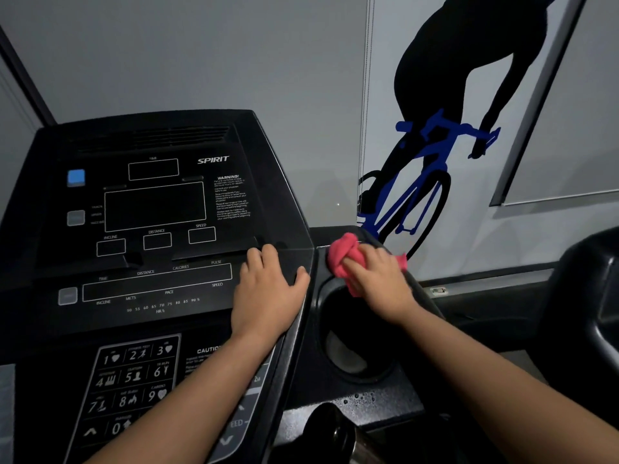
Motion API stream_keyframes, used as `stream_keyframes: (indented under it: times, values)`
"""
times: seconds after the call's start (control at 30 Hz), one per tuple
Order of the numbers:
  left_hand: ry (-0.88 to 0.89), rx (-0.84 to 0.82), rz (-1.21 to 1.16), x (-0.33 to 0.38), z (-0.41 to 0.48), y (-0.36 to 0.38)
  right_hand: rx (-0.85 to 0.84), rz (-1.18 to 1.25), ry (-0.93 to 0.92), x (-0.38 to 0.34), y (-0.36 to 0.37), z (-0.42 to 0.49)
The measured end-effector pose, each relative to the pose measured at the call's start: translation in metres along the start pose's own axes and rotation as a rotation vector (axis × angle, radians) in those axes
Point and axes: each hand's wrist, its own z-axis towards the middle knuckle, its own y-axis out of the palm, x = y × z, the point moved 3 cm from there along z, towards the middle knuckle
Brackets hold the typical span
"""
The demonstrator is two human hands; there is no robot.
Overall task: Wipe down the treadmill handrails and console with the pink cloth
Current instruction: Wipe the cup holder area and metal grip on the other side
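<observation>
The black treadmill console (pixel 154 209) fills the left half of the head view, its displays dark. My left hand (pixel 268 289) lies flat on the console's right edge, fingers relaxed. My right hand (pixel 378 283) grips a bunched pink cloth (pixel 341 254) and presses it on the far rim of the round cup holder (pixel 355 336) to the right of the console. A black handrail grip (pixel 335 430) shows at the bottom, partly cut off.
A numbered keypad (pixel 134 380) sits low on the console. A wall with a cyclist graphic (pixel 435 145) stands behind. Part of another black machine (pixel 589 296) is at the right edge. Water droplets (pixel 361 398) speckle the ledge below the cup holder.
</observation>
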Motion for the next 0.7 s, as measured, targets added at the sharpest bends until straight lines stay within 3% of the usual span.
stream_keyframes:
  times: [0.1, 0.27, 0.5, 0.63, 0.7]
  values:
    - [-0.003, 0.002, 0.006, 0.001, -0.001, 0.000, -0.113, 0.116, -0.088, -0.031, 0.003, -0.003]
    - [0.000, 0.022, 0.017, 0.001, -0.002, 0.001, -0.326, 0.358, 0.189, -0.054, 0.013, -0.012]
    - [0.004, 0.022, 0.017, 0.000, -0.003, 0.002, -0.619, 0.679, 0.176, -0.065, 0.007, -0.027]
    - [0.010, 0.036, 0.021, 0.000, -0.005, 0.002, -0.601, 0.698, 0.131, -0.069, 0.000, -0.030]
    - [0.012, 0.045, 0.015, 0.000, -0.006, 0.002, -0.564, 0.553, 0.124, -0.061, 0.002, -0.028]
